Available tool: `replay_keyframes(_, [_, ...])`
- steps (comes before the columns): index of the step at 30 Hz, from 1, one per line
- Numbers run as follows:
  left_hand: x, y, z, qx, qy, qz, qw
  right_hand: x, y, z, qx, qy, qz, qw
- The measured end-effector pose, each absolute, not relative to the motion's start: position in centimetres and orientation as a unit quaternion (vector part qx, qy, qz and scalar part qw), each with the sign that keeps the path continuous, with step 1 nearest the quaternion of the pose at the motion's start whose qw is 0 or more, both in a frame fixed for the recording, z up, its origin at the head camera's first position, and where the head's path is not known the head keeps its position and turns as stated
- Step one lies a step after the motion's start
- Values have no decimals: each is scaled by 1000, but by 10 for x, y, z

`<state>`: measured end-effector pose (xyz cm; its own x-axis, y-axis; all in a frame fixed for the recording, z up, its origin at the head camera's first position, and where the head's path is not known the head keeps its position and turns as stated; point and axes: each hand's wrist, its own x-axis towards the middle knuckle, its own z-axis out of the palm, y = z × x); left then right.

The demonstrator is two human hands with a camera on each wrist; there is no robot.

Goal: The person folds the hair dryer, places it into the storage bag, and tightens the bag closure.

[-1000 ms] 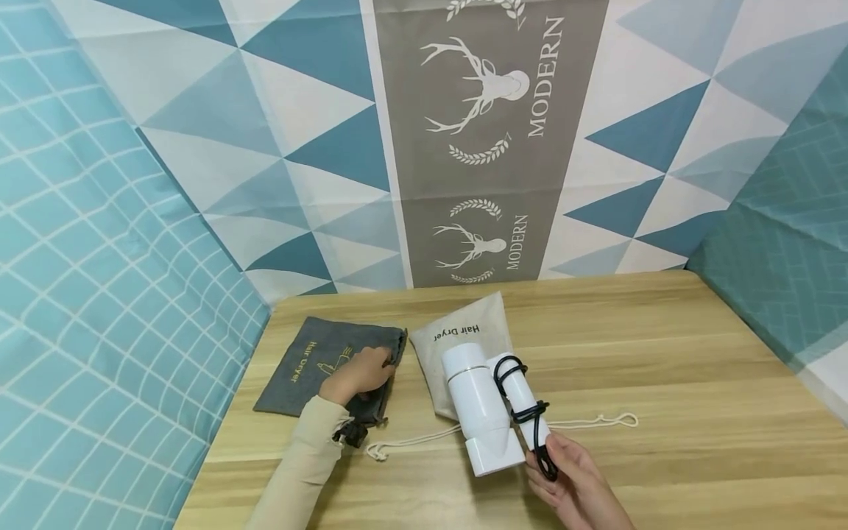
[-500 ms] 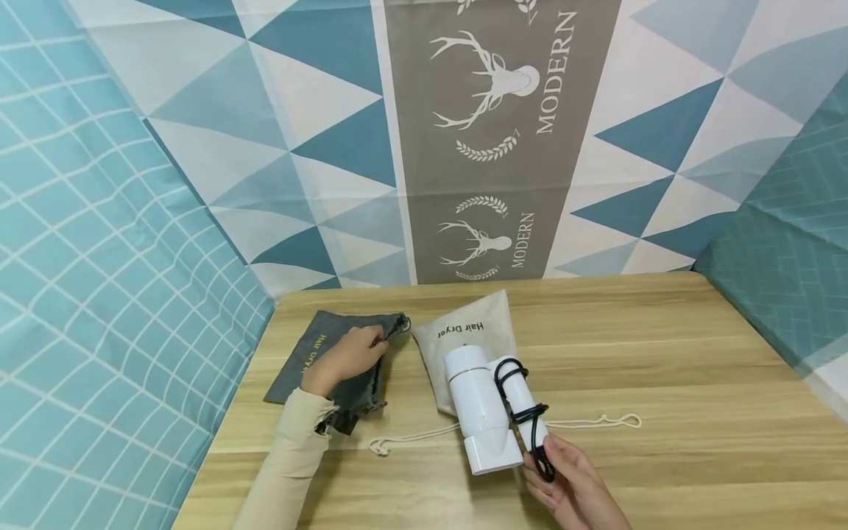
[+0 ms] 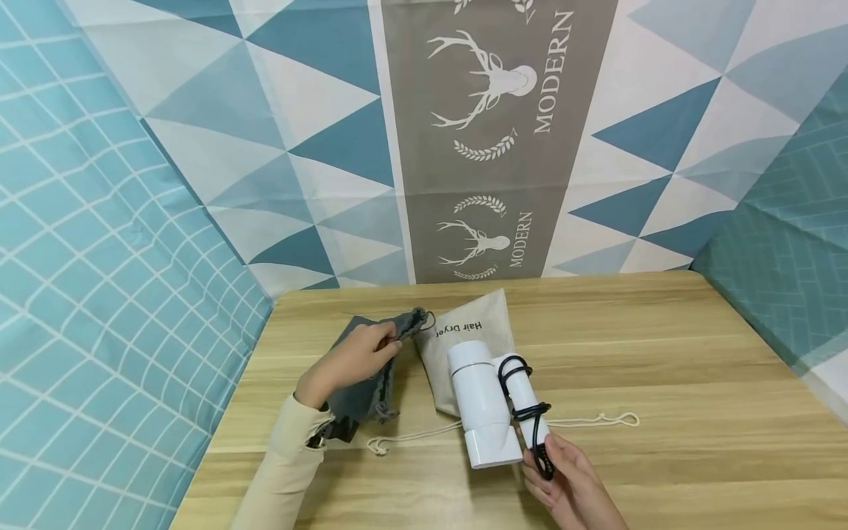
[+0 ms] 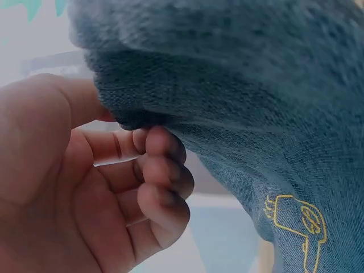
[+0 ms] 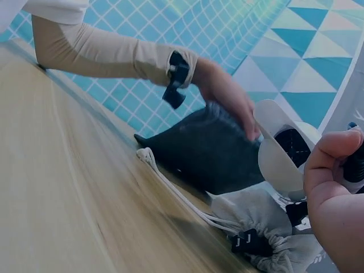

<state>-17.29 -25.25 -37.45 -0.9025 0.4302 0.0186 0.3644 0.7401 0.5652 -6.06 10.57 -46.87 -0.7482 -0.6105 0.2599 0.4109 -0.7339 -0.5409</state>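
My left hand (image 3: 351,361) pinches the mouth edge of a dark grey drawstring pouch (image 3: 358,397) between thumb and fingertips, lifting that side. In the left wrist view the cloth of the pouch (image 4: 256,85) hangs from the pinch, showing a yellow dryer drawing. The right hand (image 3: 573,478) grips a white hair dryer (image 3: 482,397) low on its handle, where a black cord (image 3: 530,414) is wound round. Beneath the dryer lies a beige pouch (image 3: 497,316) printed "Hair Dryer", partly covered by it.
White drawstrings (image 3: 596,422) stick out on both sides of the beige pouch. The wooden table (image 3: 695,353) meets a patterned cloth wall (image 3: 490,169) at the back and a blue checked cloth (image 3: 112,294) on the left.
The left hand has raised the dark pouch's mouth edge, and the pouch has shifted right and folded up from lying flat. The right hand and hair dryer have barely moved.
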Motion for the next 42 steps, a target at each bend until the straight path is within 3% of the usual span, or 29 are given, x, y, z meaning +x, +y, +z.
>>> replay_keyframes(12, [-145, -225, -356, 283, 899, 324, 77, -63, 112, -468, -269, 222, -901, 258])
replay_keyframes(20, [-145, -201, -367, 322, 889, 306, 114, -66, 120, -465, -226, 225, -921, 223])
replay_keyframes(30, [-142, -200, -368, 272, 909, 307, 74, -64, 119, -465, -259, 201, -917, 228])
replay_keyframes(42, [-143, -199, -366, 222, 918, 328, -25, -59, 111, -466, -293, 263, -877, 276])
